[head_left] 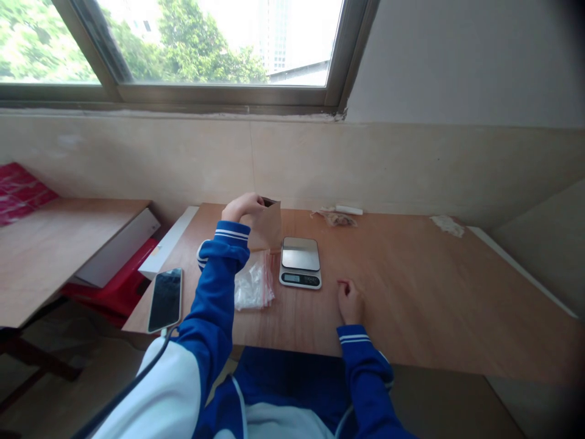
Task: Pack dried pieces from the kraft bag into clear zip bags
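A brown paper bag [267, 228] stands upright near the back of the table. My left hand [243, 206] is at its open top, with fingertips dipping past the rim, so I cannot see what they hold. Just right of the bag lies a kitchen scale [300, 255] with a bare steel plate and a lit display. Clear zip bags with red edges [254, 281] are piled left of the scale, partly behind my left sleeve. My right hand [351, 302] rests on the table right of the scale, fingers curled closed; a small reddish bit shows at the fingertips.
A phone [165, 300] with a cable lies at the table's left edge. Against the wall are a clear bag of brownish bits [337, 217] and a white roll-like piece [349, 210]. A crumpled whitish item [448, 225] lies far right. A red stool [116, 283] stands left.
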Demonstrator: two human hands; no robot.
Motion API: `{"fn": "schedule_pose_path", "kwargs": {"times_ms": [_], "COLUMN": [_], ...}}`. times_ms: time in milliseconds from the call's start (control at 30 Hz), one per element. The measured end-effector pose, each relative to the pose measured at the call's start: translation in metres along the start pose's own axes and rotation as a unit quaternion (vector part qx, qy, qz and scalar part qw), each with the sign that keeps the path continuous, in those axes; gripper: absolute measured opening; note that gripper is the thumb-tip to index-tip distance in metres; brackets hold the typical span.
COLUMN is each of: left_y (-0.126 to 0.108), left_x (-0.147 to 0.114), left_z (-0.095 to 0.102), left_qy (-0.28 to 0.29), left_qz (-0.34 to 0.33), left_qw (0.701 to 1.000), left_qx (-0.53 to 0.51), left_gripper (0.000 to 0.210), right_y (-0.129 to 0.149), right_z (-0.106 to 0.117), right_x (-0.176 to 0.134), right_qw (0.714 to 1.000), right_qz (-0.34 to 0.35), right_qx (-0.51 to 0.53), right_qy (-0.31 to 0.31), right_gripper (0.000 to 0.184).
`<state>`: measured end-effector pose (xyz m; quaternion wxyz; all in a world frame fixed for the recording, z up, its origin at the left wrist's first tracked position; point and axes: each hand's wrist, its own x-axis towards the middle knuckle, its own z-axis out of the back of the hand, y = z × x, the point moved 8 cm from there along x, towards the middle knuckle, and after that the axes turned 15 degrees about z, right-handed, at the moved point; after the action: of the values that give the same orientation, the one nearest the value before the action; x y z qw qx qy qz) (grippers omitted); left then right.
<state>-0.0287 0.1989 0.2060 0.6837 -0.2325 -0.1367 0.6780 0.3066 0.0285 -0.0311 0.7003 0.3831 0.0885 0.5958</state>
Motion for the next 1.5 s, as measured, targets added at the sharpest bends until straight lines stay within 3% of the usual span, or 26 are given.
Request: {"fn": "schedule_pose_path", "kwargs": {"times_ms": [133,300,400,500,633,700,767,867,1067,1167,1233,1267,1400,1500], "left_y": [-0.005,-0.019,-0.029,-0.044,-0.061,-0.056,-0.046,-0.034,-0.022,-0.024,-0.03,-0.034,-0.045,-0.03], "left_x": [-0.01,-0.04,-0.06,-0.069,-0.06,-0.052,-0.043,-0.035,-0.028,-0.033,-0.04,-0.044,-0.066,-0.065], "left_z": [0.018,0.06,0.063,0.026,-0.08,-0.125,-0.157,-0.182,-0.193,-0.187,-0.168,-0.153,-0.057,-0.003], "left_qy": [-0.019,-0.164,-0.229,-0.192,-0.01,0.025,0.025,0.011,0.002,-0.002,-0.019,-0.036,-0.239,-0.361], "left_qz": [-0.025,-0.104,-0.144,-0.193,-0.231,-0.214,-0.182,-0.148,-0.126,-0.125,-0.132,-0.139,-0.169,-0.093], "left_qw": [0.999,0.972,0.941,0.921,0.935,0.941,0.955,0.976,0.986,0.988,0.987,0.986,0.949,0.923], "left_qx": [0.006,-0.133,-0.202,-0.278,-0.271,-0.261,-0.232,-0.159,-0.105,-0.087,-0.087,-0.091,-0.116,-0.091], "left_gripper": [0.026,0.019,0.015,0.021,0.023,0.026,0.031,0.038,0.046,0.047,0.044,0.043,0.031,0.027], "right_y": [0.0,-0.002,-0.002,-0.003,-0.002,-0.001,-0.001,-0.003,-0.008,-0.007,-0.006,-0.006,-0.003,0.0], "right_z": [0.0,-0.002,-0.002,-0.002,-0.003,-0.003,-0.003,-0.004,-0.006,-0.006,-0.006,-0.006,-0.003,-0.002], "right_x": [0.0,-0.001,-0.001,-0.001,-0.001,0.0,0.0,0.0,0.001,0.001,0.001,0.001,0.0,0.0], "right_qw": [1.0,1.0,1.0,1.0,1.0,1.0,1.0,1.0,1.0,1.0,1.0,1.0,1.0,1.0], "right_qz": [-0.003,0.002,0.0,-0.009,-0.003,0.004,0.006,0.004,0.005,0.006,0.004,0.002,0.004,0.008], "right_qx": [0.0,0.001,-0.002,-0.006,0.008,0.011,0.008,0.006,0.022,0.023,0.025,0.027,0.021,0.017], "right_qy": [0.001,0.01,0.011,0.011,0.009,0.008,0.011,0.012,0.003,0.005,0.008,0.01,0.01,0.007], "right_gripper": [0.035,0.033,0.033,0.033,0.033,0.033,0.033,0.032,0.034,0.034,0.034,0.034,0.035,0.036]}}
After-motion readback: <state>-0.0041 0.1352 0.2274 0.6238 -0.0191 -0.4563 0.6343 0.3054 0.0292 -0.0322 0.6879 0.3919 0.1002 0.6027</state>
